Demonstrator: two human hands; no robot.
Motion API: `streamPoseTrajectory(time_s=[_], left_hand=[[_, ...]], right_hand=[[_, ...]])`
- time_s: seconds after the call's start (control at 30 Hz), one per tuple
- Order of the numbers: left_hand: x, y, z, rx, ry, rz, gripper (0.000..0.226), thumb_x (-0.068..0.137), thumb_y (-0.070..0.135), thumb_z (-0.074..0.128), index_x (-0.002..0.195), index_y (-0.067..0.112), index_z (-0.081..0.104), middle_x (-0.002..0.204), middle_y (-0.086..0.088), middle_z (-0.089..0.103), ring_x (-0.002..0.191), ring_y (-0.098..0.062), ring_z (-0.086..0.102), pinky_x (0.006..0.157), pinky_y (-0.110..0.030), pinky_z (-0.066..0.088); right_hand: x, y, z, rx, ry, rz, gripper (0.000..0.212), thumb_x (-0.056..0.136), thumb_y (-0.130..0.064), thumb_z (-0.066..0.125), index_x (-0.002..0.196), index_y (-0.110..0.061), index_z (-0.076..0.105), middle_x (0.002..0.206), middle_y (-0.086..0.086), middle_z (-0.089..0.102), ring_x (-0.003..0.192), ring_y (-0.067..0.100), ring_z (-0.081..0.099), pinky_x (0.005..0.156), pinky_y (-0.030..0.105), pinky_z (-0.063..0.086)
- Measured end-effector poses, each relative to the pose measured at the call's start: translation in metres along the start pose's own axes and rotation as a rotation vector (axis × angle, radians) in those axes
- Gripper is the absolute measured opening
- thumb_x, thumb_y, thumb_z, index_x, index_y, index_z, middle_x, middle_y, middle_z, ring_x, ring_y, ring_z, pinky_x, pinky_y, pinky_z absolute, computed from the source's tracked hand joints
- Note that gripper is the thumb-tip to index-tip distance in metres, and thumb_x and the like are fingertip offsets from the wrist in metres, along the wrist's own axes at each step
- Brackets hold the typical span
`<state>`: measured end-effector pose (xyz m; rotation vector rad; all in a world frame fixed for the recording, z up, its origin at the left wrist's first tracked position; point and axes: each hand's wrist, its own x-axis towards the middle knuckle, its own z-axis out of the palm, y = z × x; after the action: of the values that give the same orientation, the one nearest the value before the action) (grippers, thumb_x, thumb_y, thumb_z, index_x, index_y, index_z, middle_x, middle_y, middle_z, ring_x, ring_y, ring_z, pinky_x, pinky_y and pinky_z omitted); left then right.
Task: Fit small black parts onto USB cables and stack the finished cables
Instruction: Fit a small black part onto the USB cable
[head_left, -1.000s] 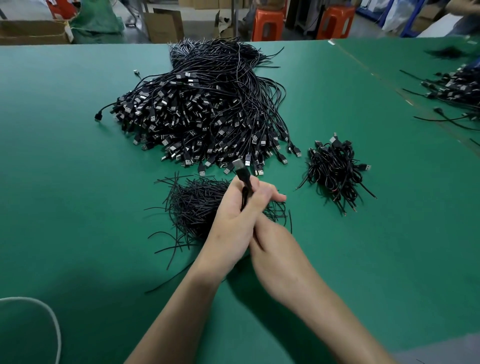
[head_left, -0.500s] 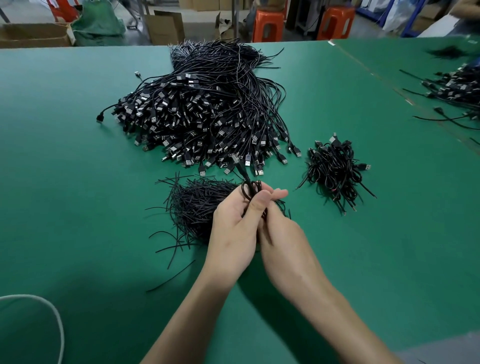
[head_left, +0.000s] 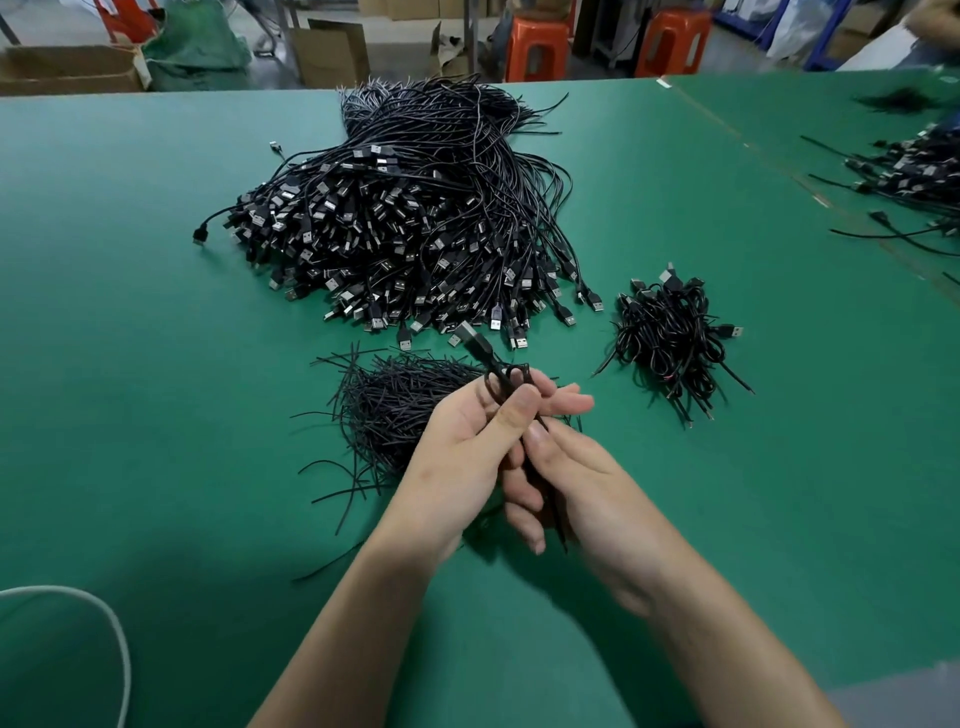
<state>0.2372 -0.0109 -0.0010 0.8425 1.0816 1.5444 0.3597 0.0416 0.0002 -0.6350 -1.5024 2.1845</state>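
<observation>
Fingers (head_left: 563, 402) of the left hand (head_left: 462, 462) clamped on a looped USB cable (head_left: 480, 345), plug up, near the pile of black parts (head_left: 384, 410); right hand (head_left: 587, 483) pinching a thin black strip (head_left: 560, 530) below. Risk: loop springing open on any easing of that grip.

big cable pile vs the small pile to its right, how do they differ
Size: the big pile holds far more cables and spreads much wider than the small pile. Pose: the big pile's cables lie long and loose, plugs fanned along its near side; the small pile's cables are looped into tight bundles. Both are black USB cables lying on the green table.
</observation>
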Motion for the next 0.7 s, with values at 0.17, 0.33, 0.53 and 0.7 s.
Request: streamPoseTrajectory(time_s=[0.17, 0.33, 0.53, 0.7], left_hand=[[0.002, 0.001, -0.009, -0.056, -0.02, 0.105, 0.019, 0.095, 0.038, 0.065, 0.105, 0.027, 0.078, 0.106, -0.01, 0.079, 0.117, -0.024, 0.071, 0.092, -0.026, 0.056], [0.006, -0.002, -0.004, -0.029, 0.083, 0.133, 0.015, 0.093, 0.029, 0.066, 0.093, 0.018, 0.076, 0.083, -0.008, 0.078, 0.096, -0.017, 0.077, 0.07, -0.023, 0.059], [0.008, -0.005, 0.005, 0.054, 0.144, 0.068, 0.03, 0.105, 0.02, 0.055, 0.11, -0.008, 0.063, 0.106, -0.007, 0.079, 0.082, -0.017, 0.074, 0.061, -0.025, 0.061], [0.01, 0.003, -0.004, 0.4, 0.15, 0.165, 0.018, 0.105, 0.019, 0.058, 0.116, 0.018, 0.073, 0.11, 0.01, 0.079, 0.102, -0.017, 0.074, 0.096, -0.033, 0.057]], right_hand=[[-0.003, -0.007, -0.004, 0.248, -0.178, 0.084, 0.027, 0.106, -0.036, 0.044, 0.086, -0.018, 0.048, 0.062, -0.004, 0.03, 0.045, 0.01, 0.032, 0.048, 0.022, 0.033], [-0.003, -0.008, -0.002, 0.106, -0.073, 0.098, 0.031, 0.102, -0.046, 0.046, 0.081, -0.024, 0.049, 0.066, -0.006, 0.028, 0.053, 0.011, 0.024, 0.049, 0.021, 0.029], [-0.003, -0.007, -0.002, 0.112, 0.064, 0.096, 0.032, 0.1, -0.046, 0.045, 0.078, -0.024, 0.052, 0.066, -0.005, 0.028, 0.056, 0.012, 0.022, 0.048, 0.02, 0.026], [-0.001, -0.004, -0.005, -0.205, 0.2, -0.027, 0.031, 0.105, -0.038, 0.041, 0.077, -0.027, 0.047, 0.066, -0.007, 0.031, 0.056, 0.011, 0.026, 0.048, 0.019, 0.025]])
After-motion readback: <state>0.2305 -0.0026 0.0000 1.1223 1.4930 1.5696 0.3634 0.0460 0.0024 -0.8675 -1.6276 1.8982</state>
